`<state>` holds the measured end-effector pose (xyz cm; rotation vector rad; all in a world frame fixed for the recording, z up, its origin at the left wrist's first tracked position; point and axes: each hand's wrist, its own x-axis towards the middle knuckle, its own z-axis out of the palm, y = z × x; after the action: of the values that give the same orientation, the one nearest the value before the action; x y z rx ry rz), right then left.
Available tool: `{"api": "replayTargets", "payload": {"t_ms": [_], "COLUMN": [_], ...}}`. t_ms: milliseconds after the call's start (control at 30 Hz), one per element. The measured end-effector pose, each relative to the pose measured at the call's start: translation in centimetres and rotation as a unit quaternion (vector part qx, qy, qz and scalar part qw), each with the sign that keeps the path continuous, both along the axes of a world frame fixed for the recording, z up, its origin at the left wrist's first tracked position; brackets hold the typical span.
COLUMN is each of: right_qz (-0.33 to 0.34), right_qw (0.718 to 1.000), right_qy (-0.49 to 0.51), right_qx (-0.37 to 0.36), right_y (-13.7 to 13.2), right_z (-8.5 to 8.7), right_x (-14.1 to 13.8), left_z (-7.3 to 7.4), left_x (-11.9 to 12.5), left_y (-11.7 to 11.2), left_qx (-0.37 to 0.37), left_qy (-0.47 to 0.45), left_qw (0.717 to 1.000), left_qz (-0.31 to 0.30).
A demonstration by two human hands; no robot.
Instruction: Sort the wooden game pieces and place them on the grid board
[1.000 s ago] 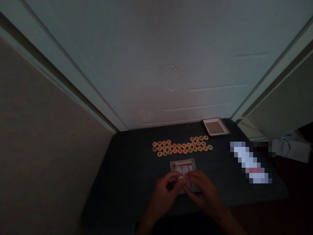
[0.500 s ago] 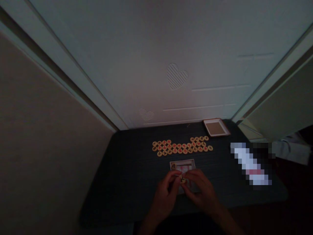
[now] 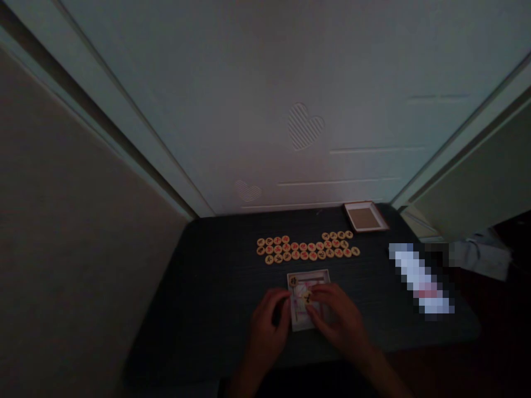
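Observation:
My right hand (image 3: 338, 312) pinches a round wooden Chinese chess piece (image 3: 307, 298) with a dark character, between thumb and fingers. The piece is over a shallow white box (image 3: 310, 272) with a pinkish printed lining. Another chess piece (image 3: 293, 281) lies in the box's far left corner. At the box's left rim is my left hand (image 3: 269, 318), its fingers curved and a gap between thumb and forefinger; no piece shows in it. Beyond the box, several rows of chess pieces (image 3: 304, 247), with red or dark characters, lie flat on the dark table (image 3: 207, 293).
An open tray-like box lid (image 3: 367, 216) with a brown inside lies at the table's back right corner. A pixelated pale object (image 3: 421, 279) is at the right side. A white door panel (image 3: 257, 110) with embossed hearts stands behind the table.
My left hand has let go of the chess piece and moved left to the box's rim. My right hand keeps the piece over the box. The view has shifted slightly.

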<state>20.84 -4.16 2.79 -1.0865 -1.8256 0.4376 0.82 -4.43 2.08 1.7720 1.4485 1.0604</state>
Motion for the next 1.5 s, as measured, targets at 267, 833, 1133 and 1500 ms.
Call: {"api": "replayTargets", "payload": {"t_ms": [267,833,1133,1500], "right_qz": [0.035,0.026,0.023,0.024], "right_qw": [0.998,0.986,0.983,0.980], "right_qy": [-0.048,-0.146,-0.161,-0.172], "right_qx": [-0.035,-0.077,-0.089,-0.102], "right_y": [1.6,1.9,1.9,1.9], "right_z": [-1.0,-2.0,-2.0,-2.0], "right_x": [-0.8,-1.5,-1.7,-1.6], "left_z": [-1.7,-1.6,-1.8,-1.7], "left_x": [-0.4,-0.1,-0.2,-0.2], "left_y": [0.0,0.4,0.4,0.5], "left_qx": [0.050,0.035,0.040,0.049], "left_qy": [0.077,0.095,0.101,0.094], "left_qw": [0.996,0.995,0.994,0.994], "left_qz": [-0.006,-0.015,-0.017,-0.017]}}
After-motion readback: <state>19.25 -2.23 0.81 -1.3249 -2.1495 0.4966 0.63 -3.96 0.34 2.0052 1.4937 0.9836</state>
